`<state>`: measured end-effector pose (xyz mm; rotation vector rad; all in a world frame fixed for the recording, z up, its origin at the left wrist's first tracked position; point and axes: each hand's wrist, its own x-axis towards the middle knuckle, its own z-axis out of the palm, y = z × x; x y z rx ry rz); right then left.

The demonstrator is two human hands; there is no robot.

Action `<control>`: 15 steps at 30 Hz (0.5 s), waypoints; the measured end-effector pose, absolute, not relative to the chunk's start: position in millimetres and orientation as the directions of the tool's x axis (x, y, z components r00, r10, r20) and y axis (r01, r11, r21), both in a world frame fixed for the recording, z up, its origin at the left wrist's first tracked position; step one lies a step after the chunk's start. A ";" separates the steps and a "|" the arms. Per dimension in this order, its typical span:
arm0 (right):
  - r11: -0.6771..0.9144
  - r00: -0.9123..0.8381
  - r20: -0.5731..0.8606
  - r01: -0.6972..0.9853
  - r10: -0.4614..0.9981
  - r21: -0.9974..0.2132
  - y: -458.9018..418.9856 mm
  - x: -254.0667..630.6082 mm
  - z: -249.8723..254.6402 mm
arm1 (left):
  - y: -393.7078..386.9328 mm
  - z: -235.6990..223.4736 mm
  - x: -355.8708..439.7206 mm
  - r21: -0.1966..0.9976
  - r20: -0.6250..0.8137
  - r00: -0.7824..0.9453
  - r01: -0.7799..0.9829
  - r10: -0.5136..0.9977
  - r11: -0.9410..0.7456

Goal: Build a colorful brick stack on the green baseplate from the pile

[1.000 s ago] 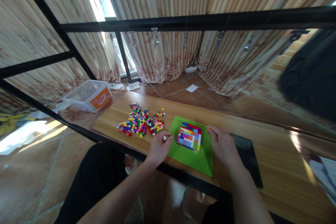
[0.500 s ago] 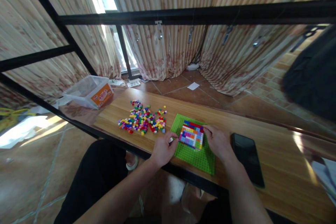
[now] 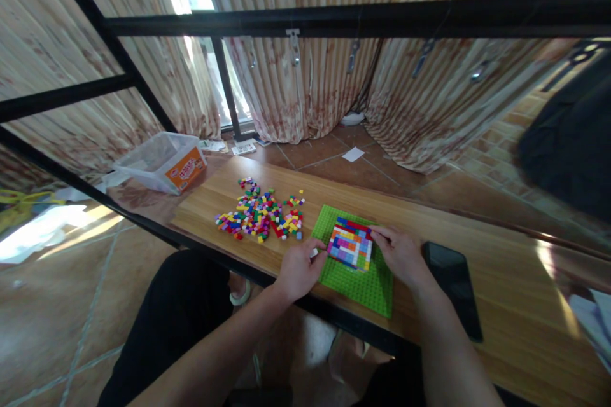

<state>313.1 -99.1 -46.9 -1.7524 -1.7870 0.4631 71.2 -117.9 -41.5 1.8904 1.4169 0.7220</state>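
Note:
A green studded baseplate lies on the wooden bench top, bearing a block of many-coloured toy bricks built up in rows. At the left edge of this block is my left hand, its thumb and forefinger pinched on a small white brick. My right hand is closed at the far right corner of the block, its fingertips pressed against the red bricks there. Whether a loose brick sits under those fingertips is hidden. Left of the baseplate, a loose pile of small coloured bricks is spread out.
A black phone lies right of my right forearm on the bench. Past the bench's left end stands a clear plastic box with an orange label. A black metal bar crosses in front of the curtains. Papers lie at far right.
The view has shifted slightly. Both hands keep nearly the same places at the left side and far right corner of the brick block.

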 end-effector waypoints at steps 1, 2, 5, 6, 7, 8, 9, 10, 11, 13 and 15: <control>0.068 0.041 0.157 0.777 0.987 -0.626 -98.9 313.1 -46.9 | -117.8 -41.5 71.2 0.773 0.040 0.262 0.604 0.964 -0.196; 0.062 0.044 0.152 0.774 0.987 -0.630 -98.6 313.2 -47.1 | -117.8 -41.4 71.2 0.771 0.039 0.264 0.605 0.964 -0.197; 0.056 0.052 0.147 0.763 0.988 -0.643 -97.7 314.7 -49.2 | -118.3 -41.2 71.2 0.765 0.038 0.265 0.612 0.963 -0.199; 0.055 0.051 0.144 0.759 0.988 -0.649 -97.2 315.6 -50.1 | -118.4 -41.2 71.2 0.761 0.038 0.266 0.617 0.963 -0.200; 0.056 0.048 0.139 0.752 0.989 -0.657 -96.6 316.8 -51.1 | -118.4 -41.2 71.2 0.758 0.036 0.268 0.621 0.963 -0.201; 0.058 0.041 0.132 0.744 0.990 -0.666 -96.0 318.0 -52.0 | -118.4 -41.2 71.2 0.755 0.033 0.271 0.624 0.962 -0.202; 0.060 0.033 0.124 0.734 0.992 -0.676 -95.5 319.2 -52.7 | -118.2 -41.2 71.2 0.754 0.029 0.276 0.625 0.961 -0.202; 0.061 0.027 0.116 0.726 0.993 -0.685 -95.0 320.2 -53.2 | -118.0 -41.2 71.2 0.753 0.024 0.282 0.626 0.959 -0.203; 0.062 0.022 0.113 0.719 0.993 -0.693 -94.8 321.0 -53.4 | -117.8 -41.1 71.2 0.752 0.017 0.285 0.628 0.958 -0.200; 0.068 0.017 0.114 0.708 0.993 -0.703 -95.2 321.7 -53.2 | -117.5 -40.8 71.3 0.745 0.004 0.277 0.640 0.961 -0.188; 0.084 0.008 0.125 0.695 0.992 -0.714 -96.4 321.7 -52.7 | -117.4 -40.4 71.3 0.739 0.004 0.269 0.648 0.963 -0.184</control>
